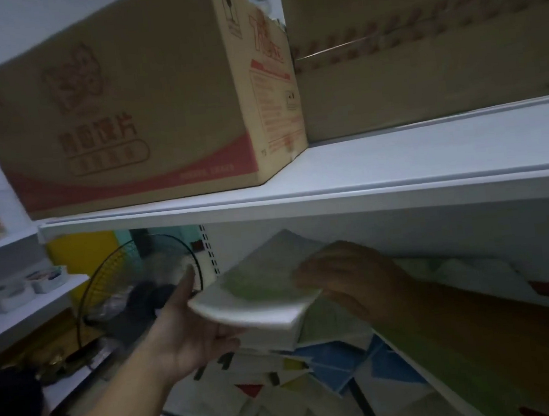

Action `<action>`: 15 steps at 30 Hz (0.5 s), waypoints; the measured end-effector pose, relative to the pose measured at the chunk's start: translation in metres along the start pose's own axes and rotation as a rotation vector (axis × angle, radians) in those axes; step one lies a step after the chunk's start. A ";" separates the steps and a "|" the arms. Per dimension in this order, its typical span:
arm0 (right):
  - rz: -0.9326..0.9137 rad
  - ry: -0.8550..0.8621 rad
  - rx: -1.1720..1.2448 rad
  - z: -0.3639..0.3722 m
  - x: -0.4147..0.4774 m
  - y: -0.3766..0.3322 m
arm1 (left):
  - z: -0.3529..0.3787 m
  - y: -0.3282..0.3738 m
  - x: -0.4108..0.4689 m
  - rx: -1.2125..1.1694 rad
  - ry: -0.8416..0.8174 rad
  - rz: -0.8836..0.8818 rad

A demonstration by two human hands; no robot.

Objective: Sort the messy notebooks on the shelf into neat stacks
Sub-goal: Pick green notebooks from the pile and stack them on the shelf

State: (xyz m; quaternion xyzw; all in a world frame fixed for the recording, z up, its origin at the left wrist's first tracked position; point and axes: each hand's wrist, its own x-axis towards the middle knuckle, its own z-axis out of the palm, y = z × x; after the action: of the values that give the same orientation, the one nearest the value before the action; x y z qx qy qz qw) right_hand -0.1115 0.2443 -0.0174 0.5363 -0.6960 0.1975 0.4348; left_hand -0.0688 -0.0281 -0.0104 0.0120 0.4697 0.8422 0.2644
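A small stack of notebooks point(267, 285) with a grey-green cover is lifted above the lower shelf. My left hand point(191, 330) supports it from below at its left edge, thumb up along the side. My right hand point(350, 277) presses on top of its right part, fingers spread over the cover. Under the lifted stack lie more notebooks point(335, 366) with blue, yellow and red triangle patterns, spread unevenly over the lower shelf. Further notebooks point(474, 275) lean at the right behind my right forearm.
The white upper shelf point(332, 199) runs just above my hands and carries a printed cardboard box point(130, 114) and a second box point(426, 52). To the left stand a fan point(139, 281), a side shelf point(24, 309) with small white tubs.
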 end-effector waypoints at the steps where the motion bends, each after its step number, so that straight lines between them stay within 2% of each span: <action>1: -0.088 -0.016 -0.053 0.003 0.001 -0.002 | -0.001 0.002 0.001 -0.045 -0.114 -0.011; 3: -0.145 -0.062 -0.171 0.012 0.005 -0.012 | -0.011 0.001 0.005 0.066 -0.210 0.025; 5: -0.037 -0.101 -0.273 0.023 0.010 -0.021 | -0.025 0.001 0.008 0.141 -0.234 0.076; 7: 0.304 -0.182 -0.316 0.037 0.016 -0.030 | -0.048 0.008 0.008 0.141 -0.089 0.137; 8: 0.547 -0.285 -0.301 0.044 0.017 -0.031 | -0.061 0.014 0.006 0.135 0.003 0.176; 10: 0.987 -0.562 -0.233 0.056 0.014 -0.029 | -0.083 0.026 0.001 0.146 0.078 0.227; 12: 1.178 -0.722 -0.219 0.066 0.016 -0.028 | -0.097 0.031 -0.003 0.199 0.147 0.274; 15: 1.238 -0.708 -0.427 0.082 0.028 -0.038 | -0.111 0.031 -0.006 0.249 0.137 0.279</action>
State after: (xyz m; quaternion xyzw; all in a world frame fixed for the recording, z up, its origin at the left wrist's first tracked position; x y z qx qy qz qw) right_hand -0.1104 0.1539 -0.0463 -0.0187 -0.9925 0.0820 0.0886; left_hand -0.1065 -0.1312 -0.0466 0.0524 0.5809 0.8049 0.1088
